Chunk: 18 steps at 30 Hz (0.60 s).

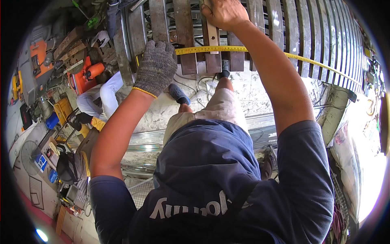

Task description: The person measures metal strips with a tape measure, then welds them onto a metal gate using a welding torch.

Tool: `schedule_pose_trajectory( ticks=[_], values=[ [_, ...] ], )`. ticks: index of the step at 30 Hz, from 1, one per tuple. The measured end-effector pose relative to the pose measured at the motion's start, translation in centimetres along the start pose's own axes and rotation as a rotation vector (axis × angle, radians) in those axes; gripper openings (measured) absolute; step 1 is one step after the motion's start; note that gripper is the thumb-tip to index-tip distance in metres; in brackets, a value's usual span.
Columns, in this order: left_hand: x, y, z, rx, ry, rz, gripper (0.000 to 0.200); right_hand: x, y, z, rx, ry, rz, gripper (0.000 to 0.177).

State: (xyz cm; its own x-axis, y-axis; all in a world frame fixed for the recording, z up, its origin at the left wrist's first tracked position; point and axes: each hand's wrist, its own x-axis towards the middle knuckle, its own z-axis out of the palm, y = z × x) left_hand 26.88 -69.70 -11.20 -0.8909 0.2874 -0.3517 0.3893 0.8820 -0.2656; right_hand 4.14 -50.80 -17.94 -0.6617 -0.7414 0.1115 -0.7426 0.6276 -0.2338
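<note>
A long, thin yellow metal tape [229,49] runs right from my gray gloved left grip [157,67], closed on its end, it seems. It should be light and bendy, best held there. My bare right grip [227,14] touches a flat, pale bar [212,30]; I can't tell if it squeezes. Beneath: gray metal slats [291,24], the surface. Nearer me, pale floor [254,97].

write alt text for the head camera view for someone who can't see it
A gloved left hand holds a yellow tape measure stretched across a row of slats, while the bare right hand is on a pale bar lying along them. Below are the person's shorts and blue shoes.
</note>
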Motion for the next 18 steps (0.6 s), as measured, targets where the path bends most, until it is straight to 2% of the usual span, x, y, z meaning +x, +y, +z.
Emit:
schedule_pose_trajectory(
  ticks=[18],
  values=[
    [0.02,-0.05,0.37,-0.005,0.037,-0.001,0.034,-0.07,0.28,0.52,-0.008,0.022,-0.017,0.079]
  ],
)
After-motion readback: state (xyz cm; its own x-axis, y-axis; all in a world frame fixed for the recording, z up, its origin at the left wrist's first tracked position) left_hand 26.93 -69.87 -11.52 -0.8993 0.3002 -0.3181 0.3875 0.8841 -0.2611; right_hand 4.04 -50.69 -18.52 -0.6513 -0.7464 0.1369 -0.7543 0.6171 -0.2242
